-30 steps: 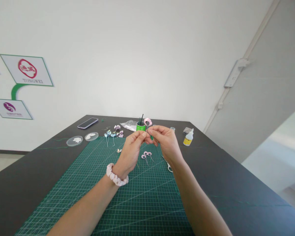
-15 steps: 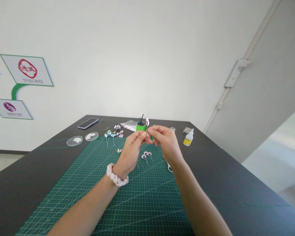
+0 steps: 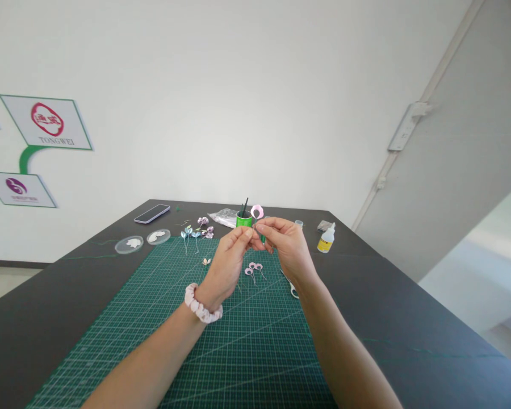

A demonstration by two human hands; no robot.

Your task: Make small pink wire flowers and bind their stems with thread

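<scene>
A pink petal on a thin wire stem (image 3: pixel 258 211) stands upright above my fingertips, its open ring shape facing me. My left hand (image 3: pixel 232 250) pinches the stem from the left, a scrunchie (image 3: pixel 202 305) round its wrist. My right hand (image 3: pixel 287 241) is closed on the same stem from the right, and the fingertips of both hands meet. Below them, several similar pink petals on wires (image 3: pixel 254 267) lie on the green cutting mat (image 3: pixel 187 352). Scissors with white handles (image 3: pixel 294 291) are partly hidden behind my right forearm.
Blue wired petals (image 3: pixel 189 233) and purple flowers (image 3: pixel 207 232) lie at the mat's far edge. Beyond stand a green can with tools (image 3: pixel 243 220) and a plastic bag (image 3: pixel 222 216). Two shallow dishes (image 3: pixel 129 245) and a phone (image 3: pixel 152 213) are left, a glue bottle (image 3: pixel 326 238) right.
The pink petal has turned on its stem from nearly edge-on to facing me. Both hands stay in almost the same place.
</scene>
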